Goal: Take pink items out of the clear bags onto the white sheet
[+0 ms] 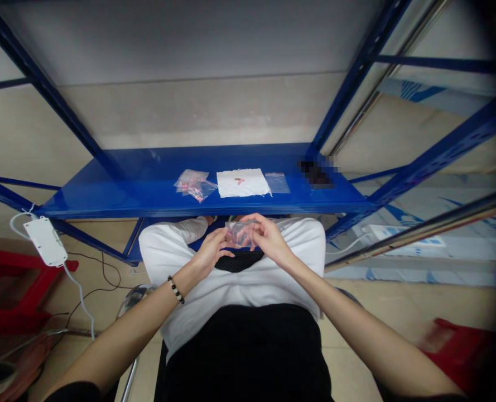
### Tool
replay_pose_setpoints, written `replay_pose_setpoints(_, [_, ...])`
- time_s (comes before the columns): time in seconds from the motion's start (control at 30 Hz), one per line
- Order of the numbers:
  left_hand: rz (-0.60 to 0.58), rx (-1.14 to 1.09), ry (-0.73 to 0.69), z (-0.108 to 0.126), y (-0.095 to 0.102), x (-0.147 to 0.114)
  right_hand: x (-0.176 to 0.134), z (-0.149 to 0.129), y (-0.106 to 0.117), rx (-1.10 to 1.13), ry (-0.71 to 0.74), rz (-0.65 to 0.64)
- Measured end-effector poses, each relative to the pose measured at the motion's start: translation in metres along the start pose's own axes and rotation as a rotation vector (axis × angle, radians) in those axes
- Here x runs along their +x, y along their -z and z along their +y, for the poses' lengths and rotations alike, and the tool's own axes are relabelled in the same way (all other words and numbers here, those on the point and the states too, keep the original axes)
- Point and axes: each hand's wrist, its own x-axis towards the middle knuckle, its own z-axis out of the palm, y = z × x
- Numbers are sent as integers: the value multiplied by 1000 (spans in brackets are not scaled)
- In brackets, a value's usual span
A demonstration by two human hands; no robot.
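Over my lap, just in front of the shelf edge, a small clear plastic bag [241, 234] is held between my two hands. My left hand [212, 250] pinches its left side, where something pinkish shows through. My right hand [269, 237] grips the bag's upper right edge. On the blue shelf [147, 167] ahead lies a white cloth [248, 190] with a few small pink and brownish pieces [240, 180] on it. Left of the cloth is a pile of clear bags [195, 184] with pink contents. A flat clear bag [278, 182] lies against the cloth's right side.
A dark, pixelated object [316, 174] rests at the shelf's right end. Blue uprights [343, 84] frame the shelf. A white power strip [46, 241] hangs by its cable at the left post. Red stools [11, 287] stand on the floor at both sides.
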Motion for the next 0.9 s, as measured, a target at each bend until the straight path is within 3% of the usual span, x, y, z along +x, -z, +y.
replay_pose_setpoints(0.07, [-72,-90,26,2,0,-2,1,-2,2,59,-28,10])
replay_pose_setpoints(0.2, [-47,-121,-19,9,-2,-3,2,-11,13,173,-68,39])
replay_pose_setpoints(0.37, [14,-20,-137,20,-2,-1,4,-14,22,367,-101,243])
replay_pose_setpoints(0.57, [19,233,-283,27,1,1,0,-1,-10,682,-423,179])
replay_pose_setpoints(0.7, [-8,314,-293,24,1,0,1,6,-24,697,-483,300])
replay_pose_setpoints(0.9, [6,417,-333,26,-3,-7,2,12,-34,744,-523,373])
